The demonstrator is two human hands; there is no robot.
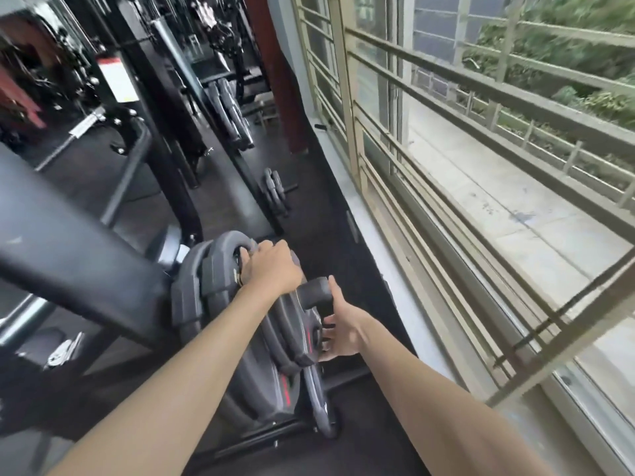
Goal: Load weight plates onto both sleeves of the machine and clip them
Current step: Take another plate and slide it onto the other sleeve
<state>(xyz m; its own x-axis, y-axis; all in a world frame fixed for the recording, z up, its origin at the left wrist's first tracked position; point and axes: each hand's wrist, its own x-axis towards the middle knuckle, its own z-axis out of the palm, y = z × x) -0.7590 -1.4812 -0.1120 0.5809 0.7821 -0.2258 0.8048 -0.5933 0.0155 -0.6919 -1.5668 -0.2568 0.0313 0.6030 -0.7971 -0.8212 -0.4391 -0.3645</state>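
Several dark grey weight plates (264, 379) stand on edge in a row low beside the black machine frame (82, 255). My left hand (271, 269) grips the top rim of one plate through its handle opening. My right hand (343, 333) reaches to the outer face of the front plate, thumb up by its rim and fingers curled at a lower opening. Whether those fingers hold the plate is unclear. No clip is visible.
More plates (275, 194) sit on a low peg further ahead, and others (230, 111) lean at the back. A barred window (429, 187) and its sill run along the right. A narrow strip of dark floor (330, 214) lies between machines and sill.
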